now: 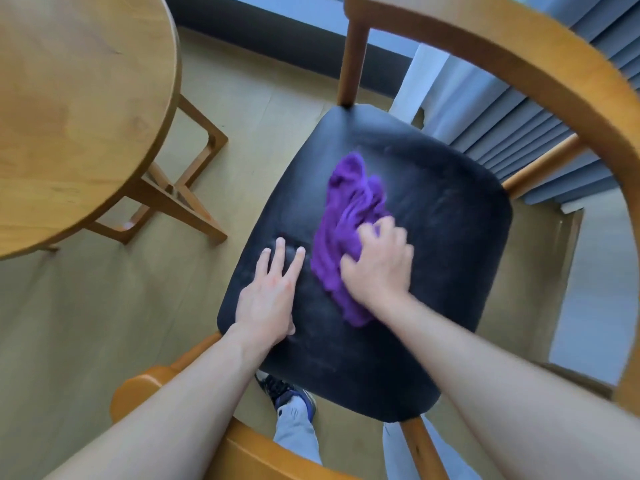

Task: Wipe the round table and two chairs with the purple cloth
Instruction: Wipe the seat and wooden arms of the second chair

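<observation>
Pressure should stay even while the right hand clutches the purple cloth across the black seat, the left hand braced flat, fingers spread.

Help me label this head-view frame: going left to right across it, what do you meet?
Round table → left hand, flat on the black chair seat → purple cloth → right hand gripping the cloth → curved wooden chair back at the far right.
</observation>
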`<state>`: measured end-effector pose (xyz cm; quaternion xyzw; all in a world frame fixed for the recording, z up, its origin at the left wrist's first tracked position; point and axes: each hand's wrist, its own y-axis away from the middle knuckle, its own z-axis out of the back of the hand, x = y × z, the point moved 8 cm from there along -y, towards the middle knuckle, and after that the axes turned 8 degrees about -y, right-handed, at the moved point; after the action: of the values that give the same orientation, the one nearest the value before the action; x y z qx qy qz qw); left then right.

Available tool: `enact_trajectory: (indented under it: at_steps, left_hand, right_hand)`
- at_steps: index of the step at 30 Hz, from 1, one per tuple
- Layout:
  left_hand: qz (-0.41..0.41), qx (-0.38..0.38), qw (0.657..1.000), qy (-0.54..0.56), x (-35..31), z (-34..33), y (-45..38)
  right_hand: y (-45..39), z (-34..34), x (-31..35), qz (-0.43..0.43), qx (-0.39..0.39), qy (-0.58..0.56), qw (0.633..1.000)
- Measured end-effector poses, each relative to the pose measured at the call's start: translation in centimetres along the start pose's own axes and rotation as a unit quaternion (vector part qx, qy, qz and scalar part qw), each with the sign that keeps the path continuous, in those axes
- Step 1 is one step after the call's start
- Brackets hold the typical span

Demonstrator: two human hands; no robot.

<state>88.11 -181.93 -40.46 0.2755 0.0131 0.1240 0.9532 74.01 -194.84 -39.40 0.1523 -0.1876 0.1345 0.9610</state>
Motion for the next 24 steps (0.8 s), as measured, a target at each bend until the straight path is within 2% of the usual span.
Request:
enact_trajectory:
  at_steps: [3,5,6,7,8,10,12,14,16,18,21,22,23,24]
  left_hand:
    - [0.000,0.004,1.000,0.015,0.1,0.2,0.2]
    - [0.001,0.011,1.000,0.019,0.1,0.4,0.3]
    - [0.004,0.017,1.000,0.020,0.1,0.4,0.3]
    - [0.009,0.020,1.000,0.019,0.2,0.4,0.3]
    - [0.011,0.020,1.000,0.018,0.2,0.4,0.3]
    - [0.014,0.020,1.000,0.015,0.2,0.3,0.3]
    - [0.019,0.022,1.000,0.012,0.2,0.3,0.3]
    - [0.021,0.023,0.999,0.008,0.1,0.3,0.3]
    - [0.023,0.023,0.999,0.006,0.3,0.3,0.3]
    - [0.023,0.027,0.999,0.008,0.3,0.4,0.3]
    - [0.019,0.030,0.999,0.013,0.3,0.5,0.4]
    - [0.020,0.027,0.999,0.014,0.3,0.5,0.4]
    - [0.020,0.026,0.999,0.014,0.3,0.6,0.4]
    - [0.019,0.024,0.999,0.015,0.3,0.5,0.4]
  right_hand:
    - [6.5,-2.0,0.7,0.116,0.111,0.016,0.987]
    - [7.6,-2.1,0.2,0.221,0.183,0.064,0.956]
    - [6.7,-1.5,-0.8,0.238,0.190,0.094,0.948]
    - [5.1,-0.4,-2.5,0.218,0.169,0.112,0.955]
    - [3.0,1.1,-4.6,0.161,0.128,0.119,0.971]
    - [0.0,4.2,-10.0,-0.023,0.023,0.064,0.997]
    - [0.2,4.7,-12.2,-0.164,-0.046,-0.003,0.985]
    - [2.8,3.3,-10.1,-0.196,-0.055,0.020,0.979]
    - [6.1,1.0,-6.8,-0.130,-0.010,0.035,0.991]
    - [9.7,-1.0,-4.5,-0.004,0.072,0.041,0.997]
    - [11.2,-1.4,-4.2,0.206,0.187,0.082,0.957]
    - [10.0,-0.5,-5.2,0.217,0.179,0.110,0.953]
    - [8.2,0.6,-6.9,0.173,0.147,0.127,0.966]
    - [6.4,2.0,-9.2,0.069,0.106,0.112,0.986]
